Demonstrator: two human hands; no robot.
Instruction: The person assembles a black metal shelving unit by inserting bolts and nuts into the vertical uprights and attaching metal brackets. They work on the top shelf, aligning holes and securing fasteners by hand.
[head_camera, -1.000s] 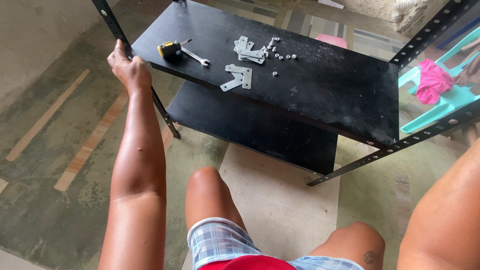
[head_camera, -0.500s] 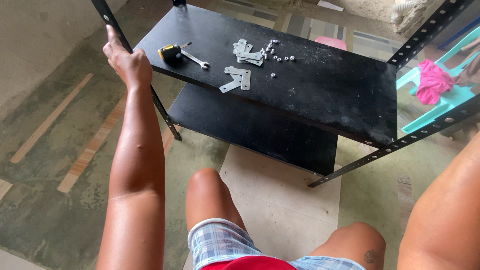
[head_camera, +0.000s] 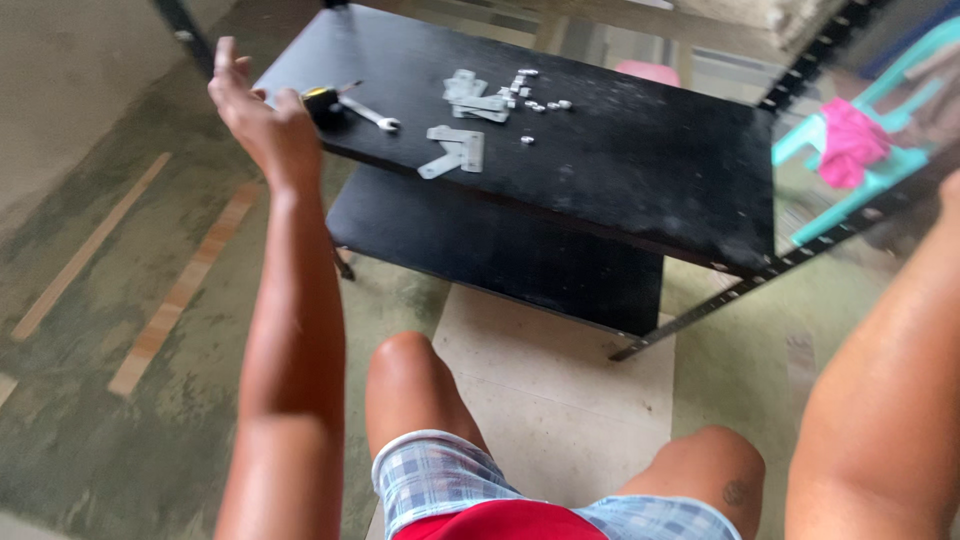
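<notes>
My left hand (head_camera: 262, 118) is raised at the left front corner of a black shelf rack (head_camera: 640, 190), fingers apart and holding nothing, just off the rack's perforated left post (head_camera: 178, 22). On the top board beside it lie a yellow and black tape measure (head_camera: 320, 103) and a small wrench (head_camera: 372, 117). Flat metal brackets (head_camera: 452, 150) and several loose nuts (head_camera: 540, 102) lie farther along the board. My right forearm (head_camera: 890, 380) reaches up at the right edge; its hand is out of view. The picture is blurred.
A lower black shelf (head_camera: 500, 255) sits under the top board. A perforated post (head_camera: 760, 280) slants at the rack's right front. A turquoise plastic chair (head_camera: 860, 190) with a pink cloth (head_camera: 845, 140) stands at right. My bare knees (head_camera: 410, 370) are below, over a stained concrete floor.
My left hand has come off the left post and opened, with the fingers lifting up. The view has shifted a little and blurred.
</notes>
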